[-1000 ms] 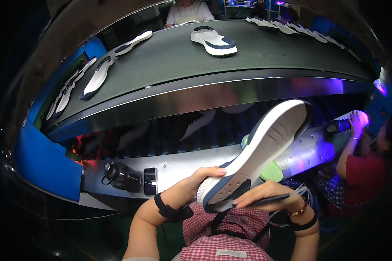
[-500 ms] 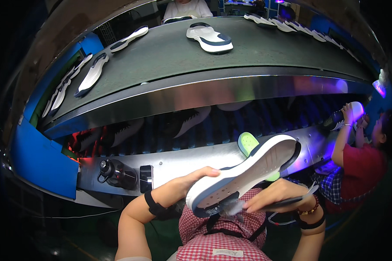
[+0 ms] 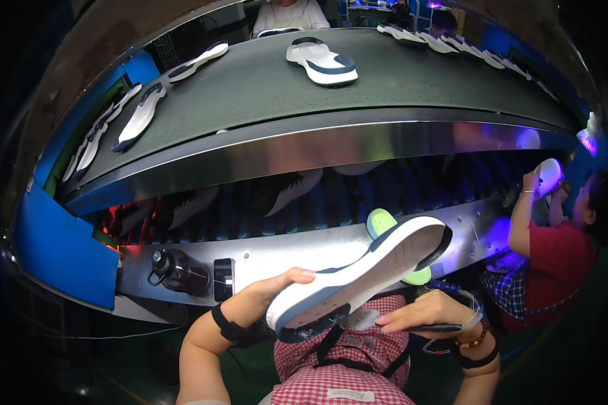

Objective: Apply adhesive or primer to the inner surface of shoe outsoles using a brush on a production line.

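Observation:
My left hand (image 3: 280,287) is closed round the near-left end of a white shoe sole (image 3: 378,270) with blue and dark trim, its thumb over the rim. The sole is tilted, with its hollow, hole-dotted inner side toward me. My right hand (image 3: 429,312) grips a brush, whose dark handle (image 3: 439,328) runs back under the palm. Pale bristles (image 3: 363,318) are at the sole's lower edge, close to a wet-looking dark patch; whether they touch is unclear. Behind the sole lies a light-green perforated piece (image 3: 382,221), partly hidden.
A dark bottle (image 3: 181,271) and a phone (image 3: 223,279) stand on the metal ledge (image 3: 263,253). Above it, a green conveyor belt (image 3: 250,88) carries several soles; shoes sit on a lower rack. At right, a co-worker in red (image 3: 564,256) lifts a shoe toward purple light.
My left hand has shifted the sole left and slightly down. The brush stays nearly in place, so its bristles now sit farther toward the sole's lower edge. The co-worker's shoe has turned.

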Available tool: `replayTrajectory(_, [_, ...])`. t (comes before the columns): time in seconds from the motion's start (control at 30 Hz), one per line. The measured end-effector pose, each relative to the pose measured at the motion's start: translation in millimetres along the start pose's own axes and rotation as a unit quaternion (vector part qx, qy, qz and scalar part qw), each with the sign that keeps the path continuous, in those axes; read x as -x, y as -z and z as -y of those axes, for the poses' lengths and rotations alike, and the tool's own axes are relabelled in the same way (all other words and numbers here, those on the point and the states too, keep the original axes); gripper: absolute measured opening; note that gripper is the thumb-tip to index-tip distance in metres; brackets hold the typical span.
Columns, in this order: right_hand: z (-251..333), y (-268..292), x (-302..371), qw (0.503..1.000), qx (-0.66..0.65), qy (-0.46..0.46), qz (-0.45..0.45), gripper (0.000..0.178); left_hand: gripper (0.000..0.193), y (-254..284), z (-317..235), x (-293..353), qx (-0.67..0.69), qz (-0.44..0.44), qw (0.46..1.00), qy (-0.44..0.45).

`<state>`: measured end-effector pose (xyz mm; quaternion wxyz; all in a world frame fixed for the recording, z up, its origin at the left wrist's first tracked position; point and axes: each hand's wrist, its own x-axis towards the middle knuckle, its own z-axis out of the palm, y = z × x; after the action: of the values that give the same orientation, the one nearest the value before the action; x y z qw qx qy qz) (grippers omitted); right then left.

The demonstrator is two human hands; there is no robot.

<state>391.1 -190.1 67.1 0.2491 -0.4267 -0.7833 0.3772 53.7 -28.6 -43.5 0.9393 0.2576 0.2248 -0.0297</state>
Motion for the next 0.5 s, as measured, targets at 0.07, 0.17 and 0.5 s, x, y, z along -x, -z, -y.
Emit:
replayTrajectory(0.07, [-4.7, -6.6, -12.9, 0.997, -0.013, 0.025, -0.075, 0.027, 0.073, -42.4, -47.7, -72.9, 0.012, -0.012, 1.000, -0.018])
replayTrajectory(0.17, [-22.9, -1.2, -5.3, 0.977, -0.049, 0.037, -0.206, 0.023, 0.072, -28.9, -37.6, -30.6, 0.003, -0.040, 0.999, -0.035])
replayTrajectory(0.5, [-39.4, -2.0, -4.8, 0.972, -0.055, 0.012, -0.229, 0.019, 0.068, -54.1, -51.7, -24.3, 0.001, -0.133, 0.982, -0.132])
